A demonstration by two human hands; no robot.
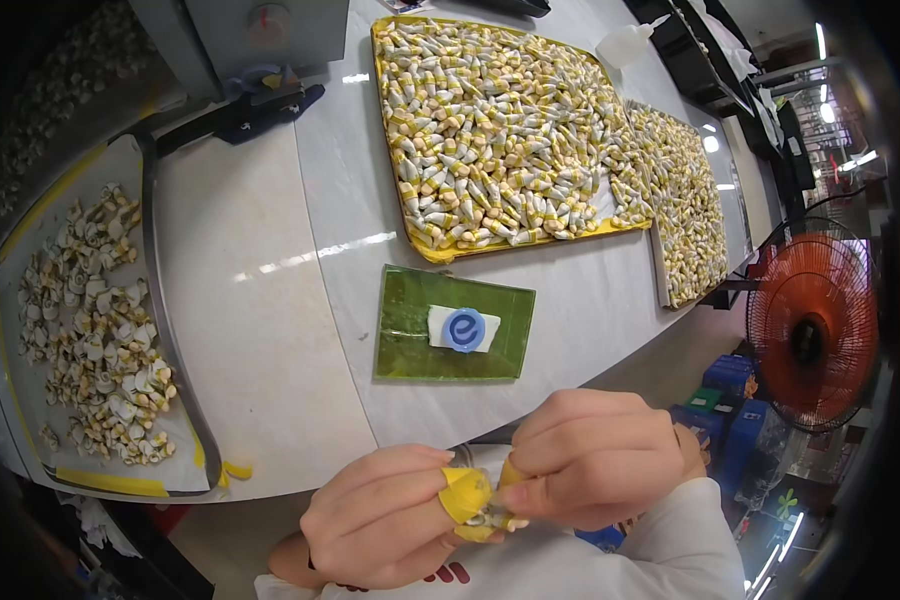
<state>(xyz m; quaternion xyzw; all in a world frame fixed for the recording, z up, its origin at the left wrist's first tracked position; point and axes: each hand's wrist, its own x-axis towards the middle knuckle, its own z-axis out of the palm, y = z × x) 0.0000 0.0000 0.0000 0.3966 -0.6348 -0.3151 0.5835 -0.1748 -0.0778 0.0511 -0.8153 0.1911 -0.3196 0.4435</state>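
Note:
Close to my body, below the table edge, my two hands meet around a small white-and-cream piece (492, 518). My left hand (375, 518) is closed with its fingertips on the piece's left side. A yellow wrap covers a fingertip there. From the other side my right hand (602, 458) pinches it between thumb and fingers; yellow also shows at this hand's fingertip. The fingers hide most of the piece. Just beyond the hands, on the table, lies a green glass plate (400, 335) bearing a white pad and a blue round disc (464, 329) with a dark curl.
At left stands a tray (175, 440) holding loose white-and-cream pieces. A large yellow-edged tray (432, 252) at the back is filled with small yellow-banded cones; another filled tray (662, 285) adjoins it. A white squeeze bottle (625, 45) stands behind. An orange fan (808, 335) is at right.

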